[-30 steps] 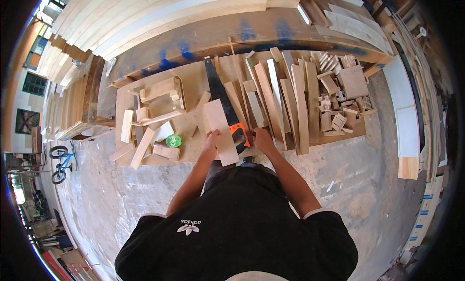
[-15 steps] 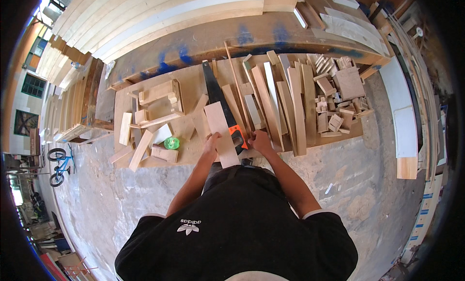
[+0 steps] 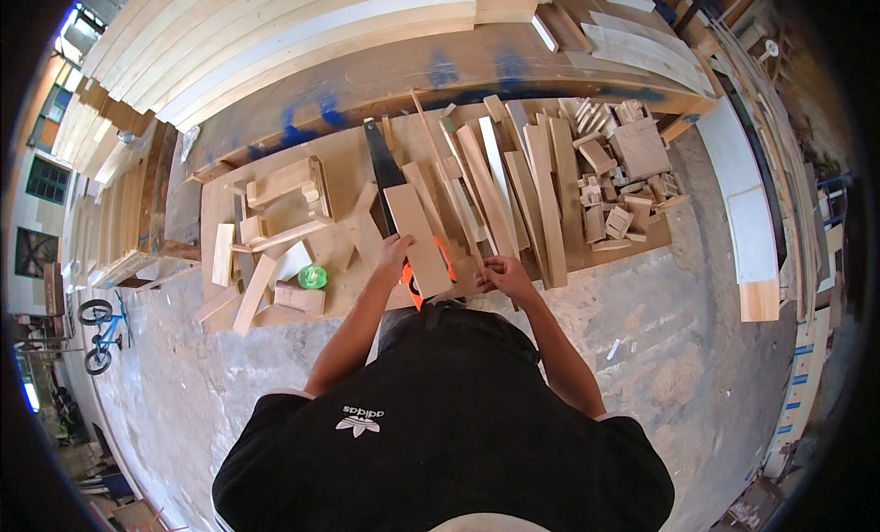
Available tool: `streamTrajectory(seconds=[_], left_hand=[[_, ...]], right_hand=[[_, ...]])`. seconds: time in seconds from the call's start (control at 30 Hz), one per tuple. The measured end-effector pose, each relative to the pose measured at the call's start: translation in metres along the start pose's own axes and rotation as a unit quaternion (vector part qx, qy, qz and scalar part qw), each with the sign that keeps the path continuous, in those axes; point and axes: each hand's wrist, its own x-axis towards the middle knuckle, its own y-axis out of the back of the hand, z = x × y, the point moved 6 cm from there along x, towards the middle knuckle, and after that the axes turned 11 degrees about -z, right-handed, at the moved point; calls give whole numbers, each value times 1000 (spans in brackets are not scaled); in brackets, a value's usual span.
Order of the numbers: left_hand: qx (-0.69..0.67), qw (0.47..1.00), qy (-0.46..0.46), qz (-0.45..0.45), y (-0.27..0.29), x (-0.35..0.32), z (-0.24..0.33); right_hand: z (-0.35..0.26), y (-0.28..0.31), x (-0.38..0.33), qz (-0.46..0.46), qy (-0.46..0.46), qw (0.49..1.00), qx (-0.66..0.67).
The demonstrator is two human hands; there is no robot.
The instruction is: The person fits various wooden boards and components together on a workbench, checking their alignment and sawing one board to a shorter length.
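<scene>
My left hand is closed on the left edge of a flat, pale wooden board, fingers along its side. Beneath that board lies a handsaw with a black blade; its orange and black handle is partly covered and shows on both sides. My right hand is to the right of the board, fingers curled in a pinch at the near end of a long thin wooden strip. The strip slants away across the low work table; the exact finger contact is too small to make out.
Several long boards lie right of the strip, beside a heap of small wood blocks. To the left are a wooden frame, loose offcuts and a green round object. A raised bench with stacked planks stands behind.
The board in my left hand has shifted right over the saw handle, which now shows on its left too. My right hand and the thin strip have come slightly nearer to me. The view has shifted a little.
</scene>
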Motion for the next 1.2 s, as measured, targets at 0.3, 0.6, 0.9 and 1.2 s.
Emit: streamTrajectory(seconds=[0.3, 0.6, 0.9, 1.2], left_hand=[[339, 940, 22, -31, -16, 11, 21], [33, 988, -114, -101, -13, -29, 73], [-181, 915, -360, 20, 100, -127, 189], [-192, 927, -307, 102, 182, -161, 173]], right_hand=[[-17, -16, -20, -9, 60, 998, 24], [-35, -51, -22, 2, 125, 992, -17], [-72, -82, 20, -15, 161, 953, -255], [-57, -81, 67, 80, 82, 953, -279]])
